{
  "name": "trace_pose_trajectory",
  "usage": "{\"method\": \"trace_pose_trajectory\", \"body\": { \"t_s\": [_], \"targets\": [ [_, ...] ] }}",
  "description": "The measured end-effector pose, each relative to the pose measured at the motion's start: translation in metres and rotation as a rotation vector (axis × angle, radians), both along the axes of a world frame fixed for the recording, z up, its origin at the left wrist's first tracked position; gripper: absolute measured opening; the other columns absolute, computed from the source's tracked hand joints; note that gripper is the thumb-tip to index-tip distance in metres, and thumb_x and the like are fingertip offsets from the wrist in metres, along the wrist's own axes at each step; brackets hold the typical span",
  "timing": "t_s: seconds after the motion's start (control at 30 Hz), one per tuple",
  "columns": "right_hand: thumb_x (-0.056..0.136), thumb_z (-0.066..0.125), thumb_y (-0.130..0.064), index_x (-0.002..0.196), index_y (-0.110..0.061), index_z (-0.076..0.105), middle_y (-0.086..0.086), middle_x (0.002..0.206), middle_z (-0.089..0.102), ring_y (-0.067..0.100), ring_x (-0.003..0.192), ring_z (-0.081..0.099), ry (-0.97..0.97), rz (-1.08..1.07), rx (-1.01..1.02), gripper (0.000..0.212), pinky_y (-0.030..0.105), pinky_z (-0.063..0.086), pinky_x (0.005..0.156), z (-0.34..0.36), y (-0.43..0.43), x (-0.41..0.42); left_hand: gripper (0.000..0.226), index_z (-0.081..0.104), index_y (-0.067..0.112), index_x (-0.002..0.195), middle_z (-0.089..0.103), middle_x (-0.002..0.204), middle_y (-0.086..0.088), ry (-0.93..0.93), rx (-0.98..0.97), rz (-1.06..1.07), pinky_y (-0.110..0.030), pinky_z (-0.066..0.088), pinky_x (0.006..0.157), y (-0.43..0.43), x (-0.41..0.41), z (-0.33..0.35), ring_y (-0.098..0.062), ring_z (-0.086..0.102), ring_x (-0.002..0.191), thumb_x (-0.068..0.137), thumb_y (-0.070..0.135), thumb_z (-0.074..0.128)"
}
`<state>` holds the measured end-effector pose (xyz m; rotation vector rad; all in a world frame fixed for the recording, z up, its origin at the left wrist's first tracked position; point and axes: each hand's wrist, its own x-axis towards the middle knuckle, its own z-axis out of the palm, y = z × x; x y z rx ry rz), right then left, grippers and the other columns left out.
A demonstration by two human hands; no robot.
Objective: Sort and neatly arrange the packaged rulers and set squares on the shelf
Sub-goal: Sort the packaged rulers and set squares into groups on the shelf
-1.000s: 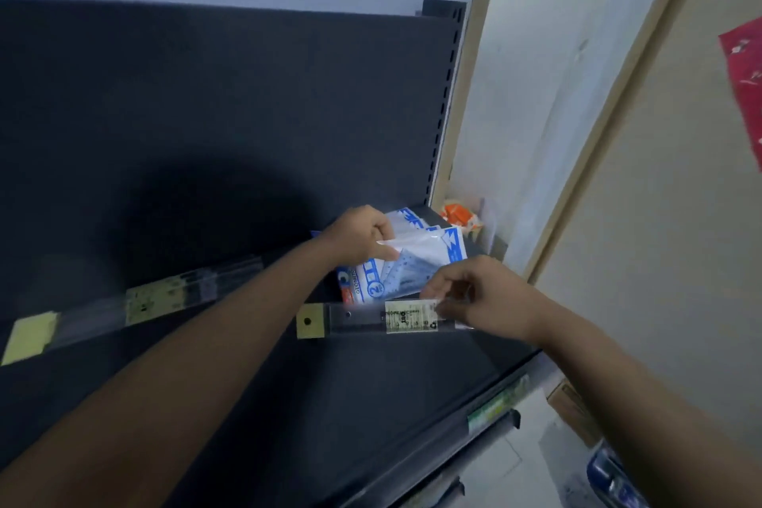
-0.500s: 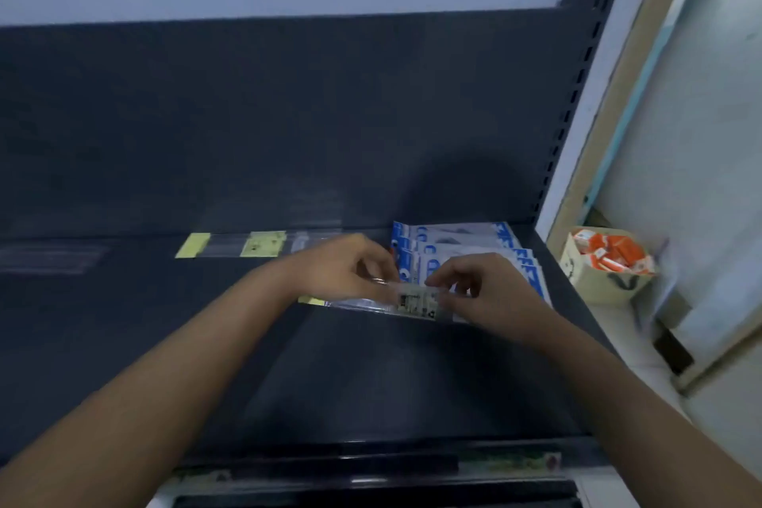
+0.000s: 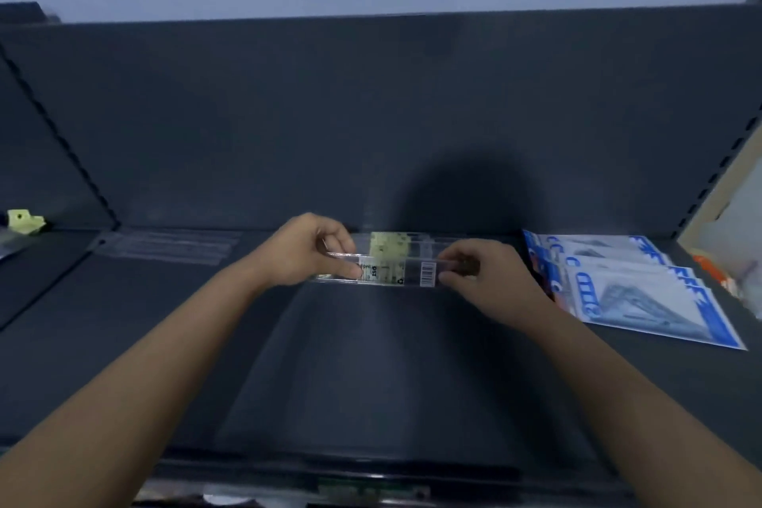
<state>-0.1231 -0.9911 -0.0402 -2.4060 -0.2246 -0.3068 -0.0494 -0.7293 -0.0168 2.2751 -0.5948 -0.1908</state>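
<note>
The packaged ruler [image 3: 396, 270] stretches between both hands. The left hand [image 3: 309, 250] pinches its left end, the right hand [image 3: 478, 274] its right.

1. My left hand [image 3: 313, 252] and right hand [image 3: 478, 272] pinch a packaged ruler [image 3: 391, 274] by its ends, mid-shelf [image 3: 371, 363], close to the back panel [image 3: 371, 115].
2. A second ruler pack [image 3: 389, 243] lies just behind it, along that panel.
3. The set square packs [image 3: 643, 293] sit overlapped on my right, well apart from the hands.
4. More ruler packs [image 3: 165, 247] lie flat at the back left.
</note>
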Motion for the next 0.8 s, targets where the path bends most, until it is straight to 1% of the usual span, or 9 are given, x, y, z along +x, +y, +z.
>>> {"method": "trace_pose_trajectory", "body": {
  "t_s": [0.1, 0.17, 0.23, 0.3, 0.37, 0.43, 0.57, 0.7, 0.8],
  "targets": [
    [0.079, 0.071, -0.01, 0.093, -0.016, 0.071, -0.013, 0.083, 0.059, -0.009, 0.074, 0.056, 0.002, -0.112, -0.053, 0.015, -0.001, 0.034, 0.07, -0.008, 0.015, 0.016, 0.039, 0.069, 0.026, 0.077, 0.065, 0.072, 0.011, -0.097, 0.052, 0.028, -0.014, 0.043, 0.054, 0.007, 0.027, -0.01, 0.001, 0.054, 0.056, 0.053, 0.046, 0.091],
    [0.081, 0.069, -0.013, 0.095, -0.018, 0.071, -0.013, 0.086, 0.057, 0.007, 0.087, 0.06, -0.009, -0.192, -0.116, 0.015, 0.019, 0.04, 0.085, -0.016, 0.019, 0.023, 0.037, 0.067, 0.029, 0.078, 0.066, 0.076, 0.009, -0.131, 0.084, 0.019, -0.011, 0.042, 0.052, 0.005, 0.042, -0.018, 0.005, 0.055, 0.056, 0.055, 0.046, 0.09],
    [0.083, 0.067, -0.016, 0.098, -0.021, 0.07, -0.011, 0.086, 0.057, 0.016, 0.094, 0.06, -0.029, -0.271, -0.19, 0.015, 0.033, 0.038, 0.09, -0.022, 0.021, 0.028, 0.038, 0.065, 0.027, 0.079, 0.064, 0.076, 0.009, -0.141, 0.081, -0.009, -0.007, 0.04, 0.054, 0.001, 0.054, -0.027, 0.009, 0.054, 0.058, 0.055, 0.043, 0.09],
    [0.085, 0.065, -0.016, 0.102, -0.022, 0.069, -0.005, 0.094, 0.062, 0.02, 0.099, 0.057, -0.041, -0.308, -0.222, 0.018, 0.03, 0.031, 0.089, -0.027, 0.021, 0.03, 0.039, 0.065, 0.023, 0.082, 0.059, 0.077, 0.011, -0.16, 0.066, -0.041, -0.005, 0.039, 0.057, -0.002, 0.061, -0.034, 0.01, 0.053, 0.064, 0.056, 0.04, 0.09],
    [0.088, 0.062, -0.016, 0.11, -0.023, 0.067, -0.002, 0.105, 0.062, 0.019, 0.104, 0.053, -0.034, -0.317, -0.243, 0.024, 0.022, 0.02, 0.084, -0.031, 0.019, 0.032, 0.042, 0.066, 0.02, 0.088, 0.056, 0.082, 0.011, -0.199, 0.066, -0.053, -0.006, 0.039, 0.061, -0.005, 0.065, -0.038, 0.002, 0.053, 0.069, 0.057, 0.036, 0.091],
    [0.091, 0.059, -0.016, 0.115, -0.021, 0.066, -0.001, 0.113, 0.061, 0.019, 0.109, 0.051, -0.02, -0.304, -0.251, 0.026, 0.02, 0.017, 0.084, -0.036, 0.017, 0.032, 0.045, 0.067, 0.018, 0.095, 0.055, 0.089, 0.008, -0.246, 0.096, -0.059, -0.009, 0.04, 0.068, -0.008, 0.066, -0.04, -0.004, 0.053, 0.078, 0.061, 0.036, 0.089],
    [0.097, 0.049, -0.018, 0.121, -0.017, 0.063, 0.0, 0.124, 0.061, 0.022, 0.115, 0.052, -0.025, -0.239, -0.304, 0.028, 0.028, 0.027, 0.093, -0.038, 0.024, 0.035, 0.043, 0.065, 0.019, 0.107, 0.058, 0.1, 0.007, -0.287, 0.222, -0.041, -0.026, 0.045, 0.084, -0.008, 0.055, -0.039, -0.012, 0.056, 0.095, 0.075, 0.046, 0.077],
    [0.097, 0.048, -0.023, 0.127, -0.012, 0.059, 0.005, 0.128, 0.059, 0.025, 0.118, 0.053, -0.1, -0.13, -0.333, 0.033, 0.036, 0.036, 0.1, -0.024, 0.041, 0.04, 0.046, 0.063, 0.02, 0.116, 0.062, 0.11, 0.003, -0.377, 0.32, 0.041, -0.034, 0.045, 0.089, 0.005, 0.034, -0.028, -0.017, 0.057, 0.103, 0.084, 0.052, 0.064],
    [0.094, 0.054, -0.023, 0.124, -0.013, 0.061, 0.006, 0.127, 0.059, 0.027, 0.115, 0.054, -0.128, -0.07, -0.326, 0.032, 0.034, 0.035, 0.099, -0.013, 0.065, 0.043, 0.048, 0.06, 0.019, 0.121, 0.062, 0.115, 0.0, -0.418, 0.404, 0.1, -0.034, 0.044, 0.091, 0.028, 0.018, -0.015, -0.021, 0.057, 0.107, 0.087, 0.054, 0.059]
  ]
}}
